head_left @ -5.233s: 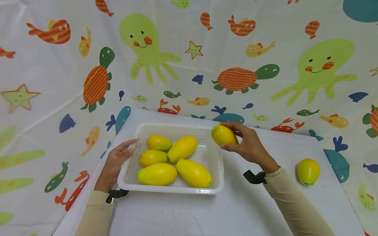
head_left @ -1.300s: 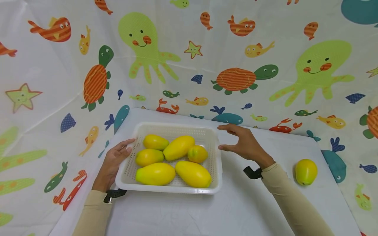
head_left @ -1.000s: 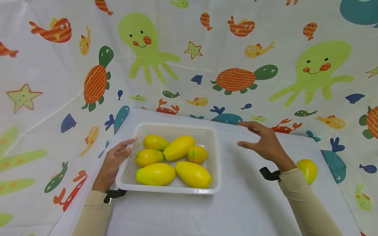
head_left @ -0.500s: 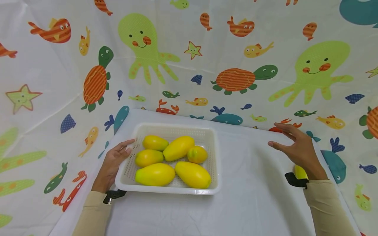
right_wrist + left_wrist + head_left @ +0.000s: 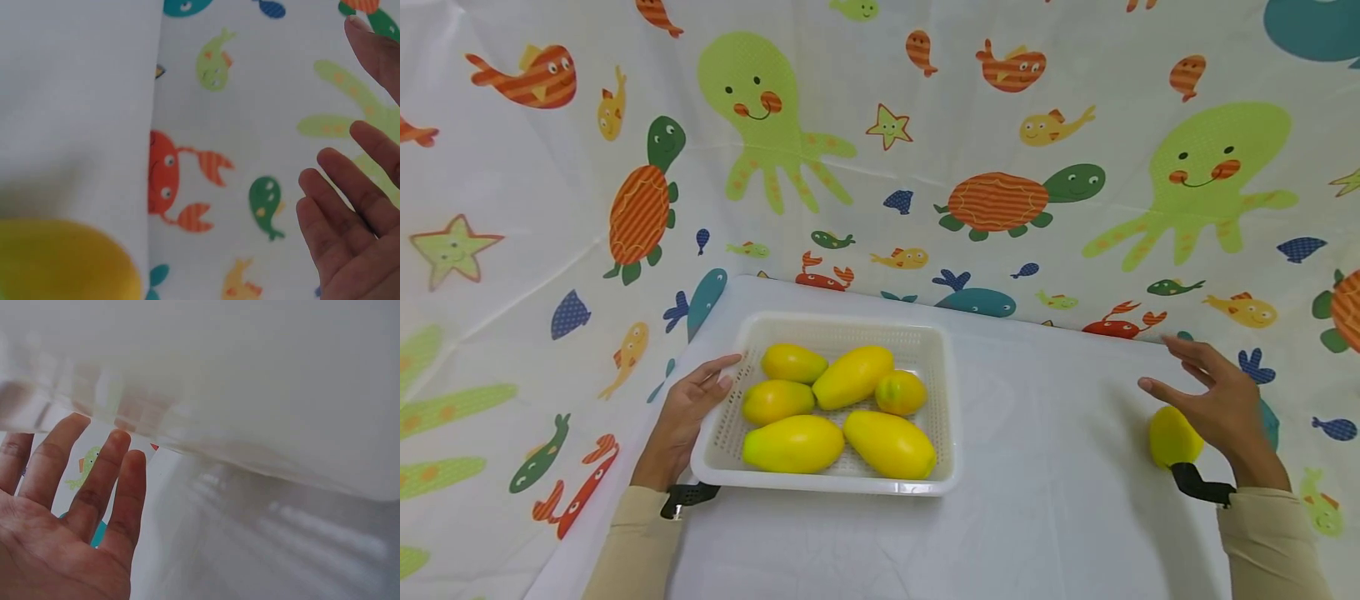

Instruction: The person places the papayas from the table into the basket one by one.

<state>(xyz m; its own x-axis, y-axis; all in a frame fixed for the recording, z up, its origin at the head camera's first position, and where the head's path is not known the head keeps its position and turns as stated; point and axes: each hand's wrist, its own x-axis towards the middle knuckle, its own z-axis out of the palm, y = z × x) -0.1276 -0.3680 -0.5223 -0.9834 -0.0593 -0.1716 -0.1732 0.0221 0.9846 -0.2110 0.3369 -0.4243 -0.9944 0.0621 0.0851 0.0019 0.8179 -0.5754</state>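
Observation:
A white plastic basket (image 5: 826, 481) holds several yellow papaya-like fruits (image 5: 853, 377). My left hand (image 5: 683, 417) is at the basket's left side, its fingertips against the wall. In the left wrist view those fingers (image 5: 99, 478) are fairly straight beside the pale, blurred basket (image 5: 262, 381). At the far right, one more yellow fruit (image 5: 1172, 435) lies on the table, partly hidden by the wrist strap. My right hand (image 5: 1228, 417) hovers over and beside it, thumb and fingers spread, holding nothing. The right wrist view shows this fruit (image 5: 62, 262) apart from the hand (image 5: 359, 240).
The white-covered table (image 5: 1037, 500) extends between the basket and the fruit on the right. Behind and to the left hangs a curtain (image 5: 850, 83) printed with sea animals, meeting the table's back edge. A dark strap (image 5: 1202, 483) is on the right wrist.
Earlier, my right hand held a fruit above the basket's right side; that fruit now lies inside. The emptied hand has moved right to the lone fruit. My left hand stays at the basket.

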